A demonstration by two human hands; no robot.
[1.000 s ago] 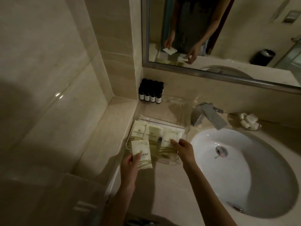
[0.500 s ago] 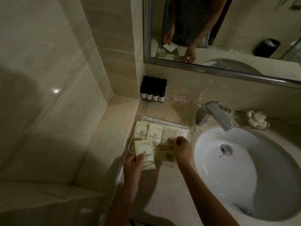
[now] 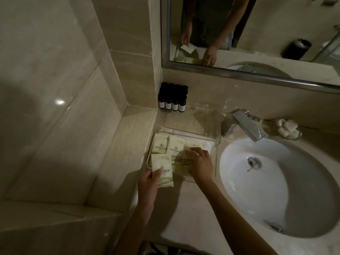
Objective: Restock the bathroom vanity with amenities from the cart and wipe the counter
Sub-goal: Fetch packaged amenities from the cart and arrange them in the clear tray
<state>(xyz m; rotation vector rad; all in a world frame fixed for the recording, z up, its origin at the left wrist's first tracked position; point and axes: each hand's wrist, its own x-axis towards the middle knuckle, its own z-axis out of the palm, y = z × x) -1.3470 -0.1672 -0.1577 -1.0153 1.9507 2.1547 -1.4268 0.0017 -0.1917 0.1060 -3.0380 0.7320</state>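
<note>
Surface: pale stone counter [image 3: 187, 208], dim light, shadows of both arms across it. An oval white basin [image 3: 276, 190] is set into it on the right, with a drain stopper at its middle. A chrome faucet [image 3: 242, 124] stands at the basin's back rim. Just right of the faucet is a small dish [image 3: 292, 137] holding white round pieces.

Clear tray [image 3: 217, 144] sits on the counter left of the basin, against a raised stone ledge [image 3: 128, 144]. Cream sachets [image 3: 175, 147] with printed emblems lie flat inside it, side by side and overlapping.

Left hand [image 3: 149, 183]: thumb and fingers pinch the lower edge of one loose sachet [image 3: 161, 169], held over the tray's near left corner.

Right hand [image 3: 199, 163]: palm down on the right side of the sachets in the tray, fingertips bent onto them. I cannot tell whether it grips or only presses.

Back corner: dark bottles [image 3: 173, 100] with white labels, upright, packed close, behind the tray.

Room: beige tiled wall [image 3: 46, 89] on the left. A metal-framed mirror [image 3: 257, 34] above the counter reflects the person's arms, the held sachet and a black bin [image 3: 296, 48].
</note>
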